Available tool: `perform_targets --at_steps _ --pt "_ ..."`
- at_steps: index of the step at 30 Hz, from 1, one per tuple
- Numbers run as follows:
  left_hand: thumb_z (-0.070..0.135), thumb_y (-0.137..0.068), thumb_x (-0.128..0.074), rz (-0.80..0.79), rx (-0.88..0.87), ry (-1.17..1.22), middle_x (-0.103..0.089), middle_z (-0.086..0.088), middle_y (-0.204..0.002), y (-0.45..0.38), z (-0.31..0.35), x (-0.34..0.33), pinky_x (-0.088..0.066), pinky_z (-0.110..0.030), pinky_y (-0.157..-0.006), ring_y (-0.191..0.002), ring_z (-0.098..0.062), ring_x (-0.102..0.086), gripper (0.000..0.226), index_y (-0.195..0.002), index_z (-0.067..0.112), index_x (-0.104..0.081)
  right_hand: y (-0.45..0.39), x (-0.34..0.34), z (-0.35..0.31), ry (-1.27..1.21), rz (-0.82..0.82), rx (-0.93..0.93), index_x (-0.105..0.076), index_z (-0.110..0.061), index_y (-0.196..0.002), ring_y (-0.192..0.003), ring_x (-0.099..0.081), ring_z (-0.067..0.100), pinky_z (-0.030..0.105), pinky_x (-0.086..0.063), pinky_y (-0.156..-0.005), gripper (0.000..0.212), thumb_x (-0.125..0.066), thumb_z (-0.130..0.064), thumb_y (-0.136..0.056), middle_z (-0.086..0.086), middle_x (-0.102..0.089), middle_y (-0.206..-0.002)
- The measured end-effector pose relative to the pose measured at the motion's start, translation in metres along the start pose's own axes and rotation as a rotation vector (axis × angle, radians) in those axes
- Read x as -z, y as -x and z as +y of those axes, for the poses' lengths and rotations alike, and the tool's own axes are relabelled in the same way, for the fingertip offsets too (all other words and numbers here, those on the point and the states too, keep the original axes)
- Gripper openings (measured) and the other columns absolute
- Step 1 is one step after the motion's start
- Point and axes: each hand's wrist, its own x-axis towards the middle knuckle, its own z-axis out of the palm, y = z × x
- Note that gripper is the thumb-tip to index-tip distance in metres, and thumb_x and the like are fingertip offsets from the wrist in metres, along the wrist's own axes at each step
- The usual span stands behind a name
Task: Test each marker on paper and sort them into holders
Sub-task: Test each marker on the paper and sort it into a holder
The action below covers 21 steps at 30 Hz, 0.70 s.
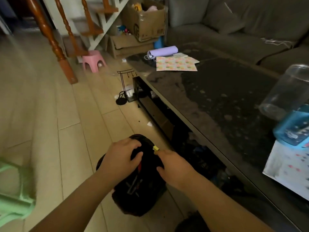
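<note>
- A black bag (140,178) on the floor is gripped by left hand (120,158); a yellow tab (155,148) is pinched by right hand (175,166) fingers
- Markers (133,185) are seen inside; spillage is risked if the bag tips

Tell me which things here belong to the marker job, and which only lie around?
Job:
black bag, gripped by left hand
yellow zipper tab, at right hand
patterned paper

Lying about:
clear jar
blue box
purple roll
pink stool
cardboard box
</note>
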Motion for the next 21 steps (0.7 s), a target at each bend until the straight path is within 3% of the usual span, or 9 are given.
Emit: perform_targets --at_steps 3,7,11,13,17,21 --pt "0.024 -0.083 -0.065 -0.004 -0.034 0.004 -0.066 0.004 -0.098 -0.003 0.008 -0.004 -0.050 -0.028 -0.080 -0.091 -0.013 -0.062 0.025 -0.107 0.015 -0.066 0.023 0.020 0.012 -0.043 0.131 -0.018 -0.047 -0.016 -0.130 -0.117 -0.047 0.017 0.030 -0.046 -0.094 0.036 -0.050 -0.026 -0.096 0.001 -0.050 -0.125" --pt "0.031 -0.087 -0.060 -0.051 -0.155 0.067 -0.061 0.010 -0.104 -0.023 0.055 -0.015 -0.048 -0.023 -0.079 -0.094 -0.007 -0.058 0.029 -0.114 0.020 -0.061 0.077 0.059 0.046 -0.027 0.300 -0.111 -0.043 -0.023 -0.136 -0.122 -0.042 0.009 0.019 -0.039 -0.098 0.042 -0.051 -0.029 -0.095 -0.007 -0.047 -0.131" --pt "0.033 -0.089 -0.057 -0.097 -0.323 0.124 -0.056 0.015 -0.108 -0.044 0.125 -0.034 -0.043 -0.014 -0.077 -0.100 -0.003 -0.055 0.031 -0.119 0.025 -0.057 0.132 0.086 0.086 -0.011 0.426 -0.273 -0.046 -0.022 -0.132 -0.120 -0.046 0.014 0.023 -0.038 -0.098 0.041 -0.053 -0.028 -0.093 -0.003 -0.050 -0.127" --pt "0.029 -0.086 -0.062 -0.126 -0.411 0.143 -0.058 0.015 -0.102 -0.051 0.164 -0.046 -0.040 -0.013 -0.072 -0.095 -0.004 -0.058 0.028 -0.113 0.023 -0.061 0.161 0.093 0.106 -0.014 0.476 -0.356 -0.046 -0.022 -0.132 -0.120 -0.046 0.015 0.023 -0.037 -0.099 0.040 -0.053 -0.027 -0.093 -0.002 -0.050 -0.128" --pt "0.020 -0.075 -0.074 -0.207 -0.586 0.199 -0.064 0.009 -0.088 -0.059 0.239 -0.075 -0.047 -0.021 -0.062 -0.076 -0.013 -0.064 0.025 -0.098 0.019 -0.067 0.216 0.104 0.142 -0.051 0.537 -0.562 -0.040 -0.032 -0.135 -0.122 -0.045 0.010 0.022 -0.040 -0.100 0.041 -0.051 -0.032 -0.095 -0.008 -0.045 -0.136" --pt "0.024 -0.081 -0.067 -0.214 -0.710 0.207 -0.064 0.005 -0.099 -0.061 0.307 -0.105 -0.050 -0.028 -0.074 -0.088 -0.015 -0.063 0.027 -0.107 0.020 -0.066 0.260 0.111 0.191 -0.027 0.564 -0.712 -0.041 -0.030 -0.136 -0.123 -0.045 0.011 0.023 -0.039 -0.097 0.041 -0.050 -0.031 -0.095 -0.007 -0.047 -0.135"
